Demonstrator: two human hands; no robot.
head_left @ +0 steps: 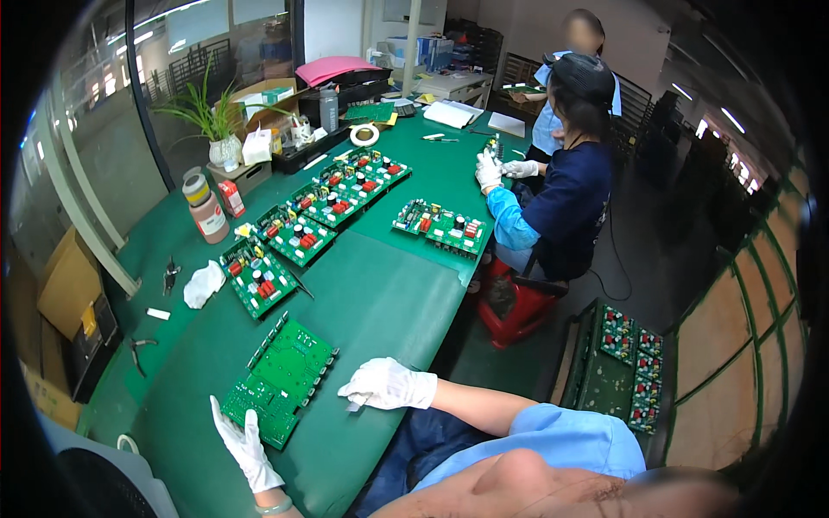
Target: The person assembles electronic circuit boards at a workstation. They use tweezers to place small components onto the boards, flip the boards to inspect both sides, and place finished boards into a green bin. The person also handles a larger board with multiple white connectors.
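Note:
A green circuit board (289,371) lies on the green table top with its solder side up, metal-tabbed parts along its long edges. My left hand (246,449), in a white glove, is at the board's near left corner, fingers and thumb stretched apart; whether it touches the board I cannot tell. To the right of the board, my right hand (389,385), also gloved, is closed low over the table. A small pale piece (353,406) shows under its fingertips, too small to name.
Populated circuit boards (259,276) stand in a row beyond, another board (440,228) at the right edge. Pliers (141,356), cutters (171,276), a white cloth (205,285) and a bottle (207,216) lie left. A co-worker (570,173) sits far right; a board rack (604,371) stands right.

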